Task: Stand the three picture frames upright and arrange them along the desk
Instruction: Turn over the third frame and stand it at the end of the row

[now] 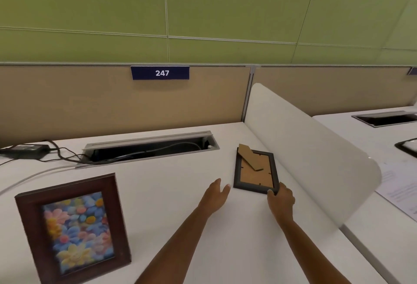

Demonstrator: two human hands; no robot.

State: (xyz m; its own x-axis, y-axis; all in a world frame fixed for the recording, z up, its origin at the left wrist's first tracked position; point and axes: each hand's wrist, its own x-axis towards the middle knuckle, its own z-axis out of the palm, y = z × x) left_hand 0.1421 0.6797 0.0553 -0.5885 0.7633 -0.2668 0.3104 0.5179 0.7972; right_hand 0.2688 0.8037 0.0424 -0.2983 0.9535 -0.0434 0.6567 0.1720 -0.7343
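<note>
Both forearms are reaching forward over the white desk (171, 193). The right hand (281, 200) is gripping the near right corner of the black picture frame (256, 172), fingers curled over the frame edge and thumb on the near rail; the grip is closing on that corner only. The black picture frame is lying face down, flat on the desk at the right side, just beside the white curved side divider (304, 148); its brown backing board is facing up and its cardboard easel stand (249, 156) is folded out slightly, pointing toward the far left corner. The left hand (215, 195) is hovering open just left of the frame's near left corner, fingers spread and extended, holding nothing and not touching the frame. The brown wooden picture frame (72, 227) is standing upright at the near left of the desk, leaning back a little, showing a picture of multicoloured flowers. Only these two frames are appearing in view. At the far side of the desk, the cable tray slot (149, 149) is sitting open with dark cables inside; a black power adapter (24, 149) is lying at the far left with its cords running to the slot. A blue label reading 247 (160, 72) is hanging on the beige partition (90, 100) behind.
</note>
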